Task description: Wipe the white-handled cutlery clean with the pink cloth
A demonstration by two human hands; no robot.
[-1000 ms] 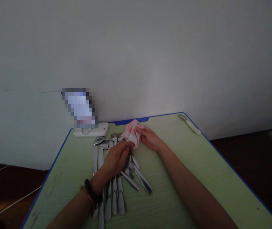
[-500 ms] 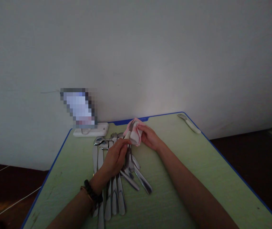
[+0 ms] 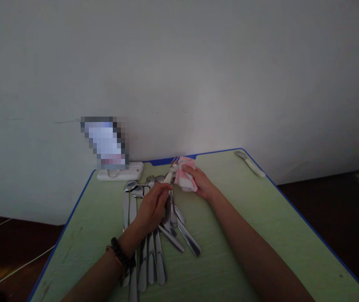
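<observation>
My left hand is closed round the pale handle of a fork, whose metal tines point up and away from me. Just right of the tines, my right hand pinches a pink and white cloth. The cloth lies close against the fork head; whether they touch I cannot tell. Beneath my left hand several metal knives, forks and spoons are spread on the table, partly hidden by the hand and wrist. One spoon lies at their far left end.
Another fork with a pale handle rests by the far right corner of the green, blue-edged table. A blurred-out screen stands over a white base at the back left. Behind the table rises a grey wall.
The cloth has moved right with my right hand, off the fork head it was wrapped about, so the tines now show. My left hand has stayed in place.
</observation>
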